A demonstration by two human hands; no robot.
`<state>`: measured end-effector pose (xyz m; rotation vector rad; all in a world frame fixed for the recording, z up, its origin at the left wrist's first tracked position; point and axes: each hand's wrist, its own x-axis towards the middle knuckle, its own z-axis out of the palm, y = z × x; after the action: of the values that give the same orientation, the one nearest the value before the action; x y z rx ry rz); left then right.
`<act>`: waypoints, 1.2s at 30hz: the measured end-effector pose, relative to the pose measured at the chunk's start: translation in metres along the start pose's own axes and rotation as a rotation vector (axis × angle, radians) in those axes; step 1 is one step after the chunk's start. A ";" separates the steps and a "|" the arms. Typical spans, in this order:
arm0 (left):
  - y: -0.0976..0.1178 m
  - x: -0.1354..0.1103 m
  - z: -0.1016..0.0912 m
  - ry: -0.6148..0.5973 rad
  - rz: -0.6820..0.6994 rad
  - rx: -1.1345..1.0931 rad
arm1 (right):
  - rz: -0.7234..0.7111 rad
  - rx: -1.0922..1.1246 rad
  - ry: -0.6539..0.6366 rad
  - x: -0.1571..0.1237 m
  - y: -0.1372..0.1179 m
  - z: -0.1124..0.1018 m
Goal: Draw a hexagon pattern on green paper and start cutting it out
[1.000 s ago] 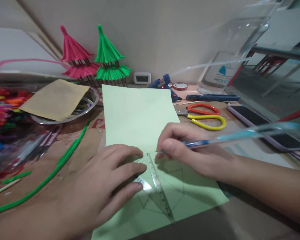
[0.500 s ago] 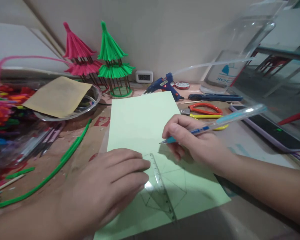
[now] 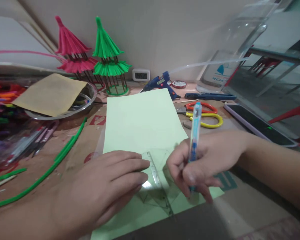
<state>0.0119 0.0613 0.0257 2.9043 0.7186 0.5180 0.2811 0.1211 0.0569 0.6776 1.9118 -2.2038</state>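
A light green paper sheet point(image 3: 140, 123) lies on the table in front of me, with pencilled lines near its close edge. My left hand point(image 3: 105, 186) rests flat, fingers stretched out, pressing a clear plastic set square point(image 3: 156, 181) onto the sheet. My right hand point(image 3: 202, 163) is closed round a blue and clear pen point(image 3: 195, 140), held nearly upright with its tip down by the set square's right edge, near the sheet's lower right corner.
Red and yellow scissors point(image 3: 205, 115), a blue glue gun point(image 3: 161, 83), a phone point(image 3: 257, 125) and a clear jar point(image 3: 230, 56) lie right. Pink point(image 3: 71, 53) and green point(image 3: 107, 55) paper pagodas stand behind. A metal bowl point(image 3: 85, 103) under tan paper point(image 3: 48, 95) and green sticks point(image 3: 62, 155) lie left.
My right hand has come down from the set square's top to the sheet's lower right, and the pen has swung from lying sideways to nearly upright. The left hand stays on the set square.
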 end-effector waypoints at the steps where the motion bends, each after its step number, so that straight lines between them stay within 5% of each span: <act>1: 0.000 0.000 0.000 0.003 0.001 0.001 | -0.025 0.023 0.025 0.001 0.001 0.001; 6: 0.002 -0.003 0.003 0.026 -0.025 0.030 | -0.340 0.039 0.684 0.024 0.013 0.019; 10: 0.002 -0.004 0.003 0.051 -0.035 0.037 | -0.436 -0.163 0.948 0.040 0.022 0.023; 19: 0.002 -0.001 0.001 -0.068 -0.049 0.103 | -0.392 -0.095 0.964 0.042 0.022 0.017; 36: 0.008 -0.003 -0.001 -0.012 0.046 0.020 | -0.397 -0.116 0.928 0.042 0.027 0.016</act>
<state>0.0130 0.0530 0.0273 2.9460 0.6602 0.5011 0.2509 0.1083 0.0166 1.6331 2.7569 -2.1301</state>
